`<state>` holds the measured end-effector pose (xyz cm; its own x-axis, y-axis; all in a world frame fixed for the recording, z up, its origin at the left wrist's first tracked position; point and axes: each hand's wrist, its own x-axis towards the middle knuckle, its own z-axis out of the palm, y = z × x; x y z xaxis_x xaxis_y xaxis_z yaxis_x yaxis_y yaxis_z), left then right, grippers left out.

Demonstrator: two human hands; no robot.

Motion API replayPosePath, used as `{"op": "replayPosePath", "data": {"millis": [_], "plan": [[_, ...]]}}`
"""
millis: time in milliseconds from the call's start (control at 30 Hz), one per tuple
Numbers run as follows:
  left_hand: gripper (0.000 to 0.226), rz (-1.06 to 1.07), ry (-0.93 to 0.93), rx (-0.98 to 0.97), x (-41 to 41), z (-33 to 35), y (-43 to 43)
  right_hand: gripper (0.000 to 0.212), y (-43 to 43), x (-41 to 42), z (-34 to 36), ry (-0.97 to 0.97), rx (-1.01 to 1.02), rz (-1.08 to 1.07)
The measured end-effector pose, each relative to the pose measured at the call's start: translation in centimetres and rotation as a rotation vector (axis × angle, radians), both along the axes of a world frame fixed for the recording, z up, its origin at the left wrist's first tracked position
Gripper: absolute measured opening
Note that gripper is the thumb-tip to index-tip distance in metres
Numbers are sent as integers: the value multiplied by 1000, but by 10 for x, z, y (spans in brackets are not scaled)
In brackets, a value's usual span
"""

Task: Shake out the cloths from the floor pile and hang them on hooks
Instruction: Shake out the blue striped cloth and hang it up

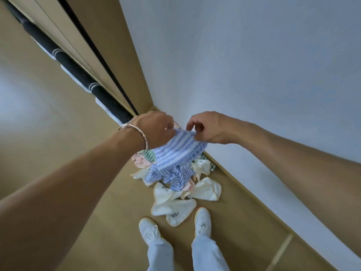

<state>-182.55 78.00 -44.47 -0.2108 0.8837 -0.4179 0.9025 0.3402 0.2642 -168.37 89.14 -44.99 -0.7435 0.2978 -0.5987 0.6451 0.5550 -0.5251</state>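
The right hand pinches the top edge of a blue striped cloth with its fingers bent. The left hand, with a bracelet on its wrist, grips the same edge just beside it, fingers curled round the cloth. The cloth hangs down in the air over the pile of cloths on the brown floor. Two white shoes stand near the pile, close to the white wall.
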Motion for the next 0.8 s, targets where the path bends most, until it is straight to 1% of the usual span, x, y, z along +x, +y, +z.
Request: {"op": "replayPosePath", "data": {"millis": [100, 267, 333, 400, 533, 700, 800], "plan": [[20, -2, -18, -37, 1, 95, -2, 4, 4, 2, 84, -11, 100, 96], [26, 37, 31, 26, 1, 234, -5, 15, 4, 7, 195, 94, 188, 82], [31, 55, 55, 82, 1, 276, -12, 18, 4, 11, 225, 115, 191, 69], [28, 73, 93, 153, 2, 310, -22, 22, 3, 19, 250, 112, 211, 78], [23, 173, 137, 318, 5, 347, -43, 34, 1, 29, 283, 103, 234, 72], [25, 255, 199, 377, 7, 368, -56, 26, -7, 30, 328, 147, 288, 104], [27, 261, 218, 392, 6, 382, -57, 21, -10, 32, 359, 171, 314, 77]]}}
